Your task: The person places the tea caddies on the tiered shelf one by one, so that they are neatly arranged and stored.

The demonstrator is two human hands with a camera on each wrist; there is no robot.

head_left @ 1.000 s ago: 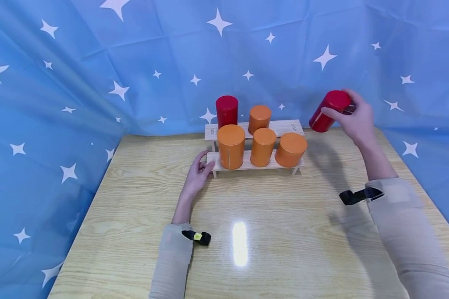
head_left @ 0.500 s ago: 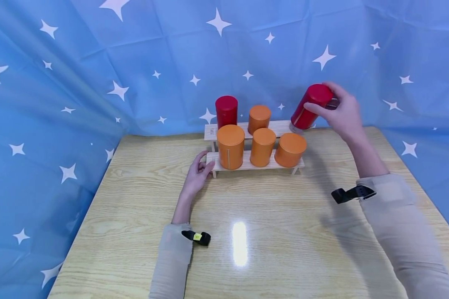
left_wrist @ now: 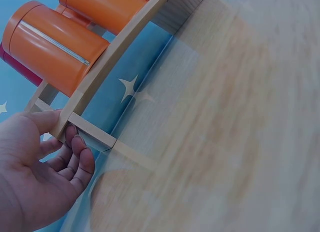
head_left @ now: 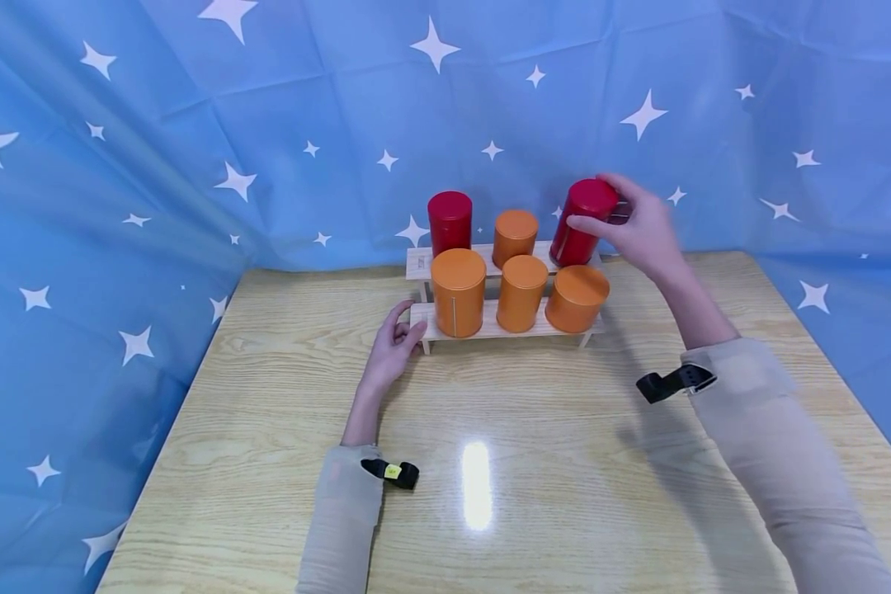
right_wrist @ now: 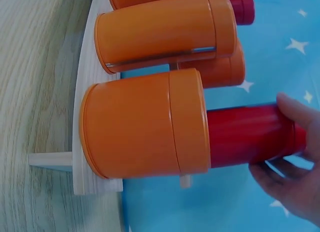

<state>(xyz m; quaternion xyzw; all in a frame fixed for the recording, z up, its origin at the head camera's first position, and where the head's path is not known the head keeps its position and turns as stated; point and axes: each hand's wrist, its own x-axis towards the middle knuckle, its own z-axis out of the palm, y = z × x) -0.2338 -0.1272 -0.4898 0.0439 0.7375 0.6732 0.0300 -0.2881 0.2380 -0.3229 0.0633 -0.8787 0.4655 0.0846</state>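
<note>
In the head view a two-tier wooden rack (head_left: 419, 262) stands at the back of the table. My left hand (head_left: 389, 351) grips the left end of its lower shelf; in the left wrist view the thumb lies on the board, with fingers curled underneath. My right hand (head_left: 642, 231) holds a red canister (head_left: 592, 198) near its lid, over the right end of the upper shelf. It leans slightly, and I cannot tell whether its base touches the board. Another red canister (head_left: 450, 219) and a small orange canister (head_left: 516, 235) stand on that shelf.
On the lower shelf stand a tall orange canister (head_left: 458, 293), a narrower orange canister (head_left: 522, 293) and a short wide orange canister (head_left: 577, 297). A blue curtain (head_left: 327, 99) with white stars hangs behind the wooden table (head_left: 289, 371).
My right hand has carried the red canister leftward from beside the rack to the upper shelf's right end, and it now leans less. The left hand has stayed put.
</note>
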